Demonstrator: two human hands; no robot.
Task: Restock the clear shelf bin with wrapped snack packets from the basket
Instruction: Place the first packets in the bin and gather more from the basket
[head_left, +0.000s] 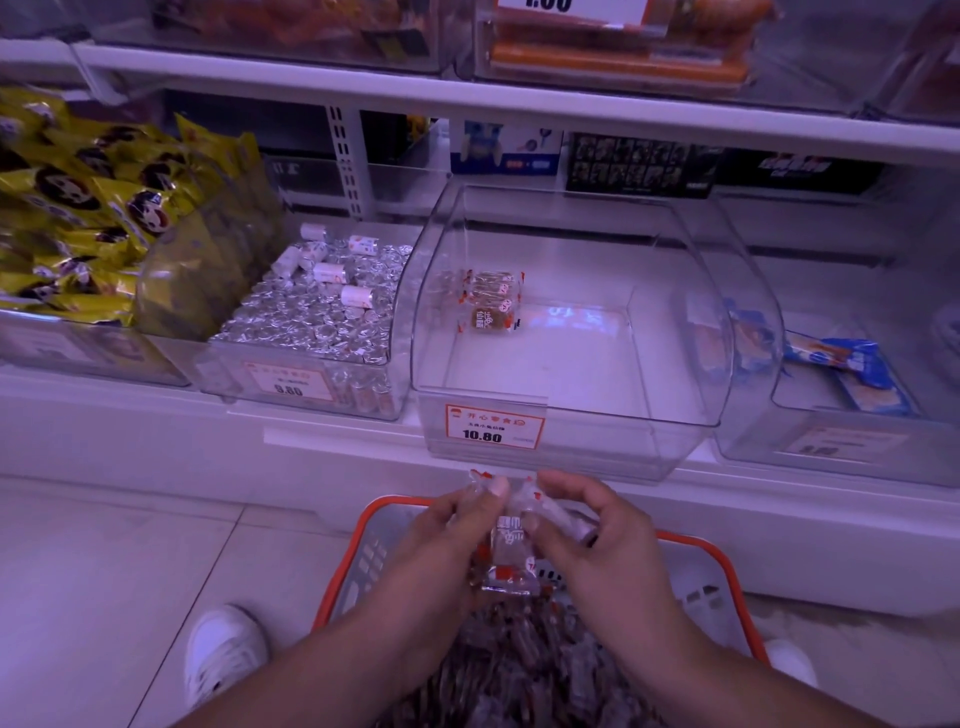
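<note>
1. The clear bin (571, 415) sits on the shelf (337, 452) nearly bare — only a small cluster of wrapped packets (491, 304) is seen at its back left corner.
2. The basket (727, 566), on the floor just below the bin, is heaped with packets (524, 665); most of the stock is judged not yet moved.
3. A bunch of packets (511, 561) is held above the basket between both hands — left hand (452, 540) curled round its left side, right hand (587, 540) pinching the top right.
4. The held bunch is below the bin's front lip, not yet inside.
5. Judgement: early stage; many more loads are needed.
</note>
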